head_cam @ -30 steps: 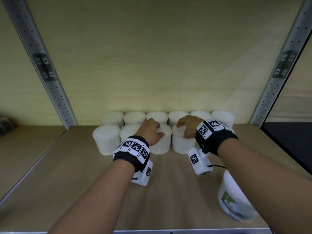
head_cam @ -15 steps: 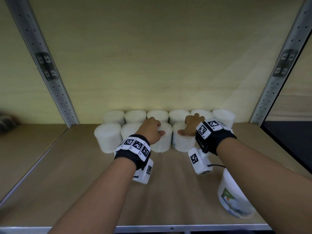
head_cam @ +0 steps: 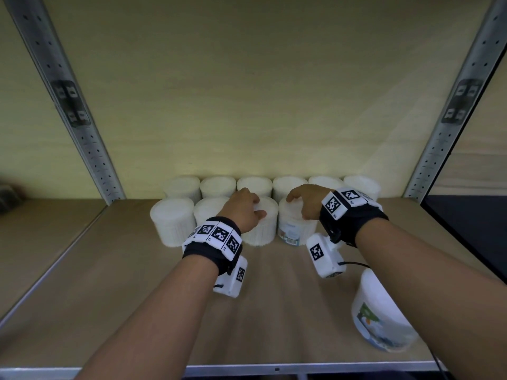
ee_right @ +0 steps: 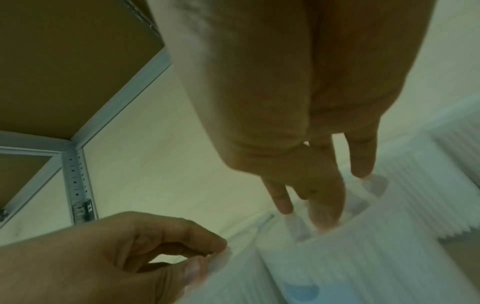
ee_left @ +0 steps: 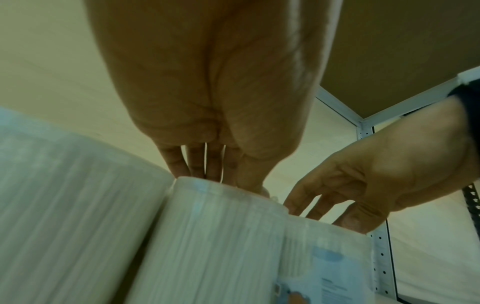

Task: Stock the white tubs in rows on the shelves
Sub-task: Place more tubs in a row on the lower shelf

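Several white tubs stand in a back row against the shelf wall. Two more stand in a front row at the left. My left hand grips the third front tub from above, thumb and fingers pinching its rim. My right hand arches over the fourth front tub, fingertips down on its lid edge. That tub's printed label faces me. In the left wrist view the two tubs stand side by side, touching. Another tub lies on its side at the front right.
The wooden shelf board is bare to the left and in front of the rows. Perforated metal uprights flank the bay. A metal lip runs along the front edge. A dark opening lies to the right.
Both hands have stayed on the same two front tubs and shifted slightly towards the back. The right hand's tub now shows its label to me.
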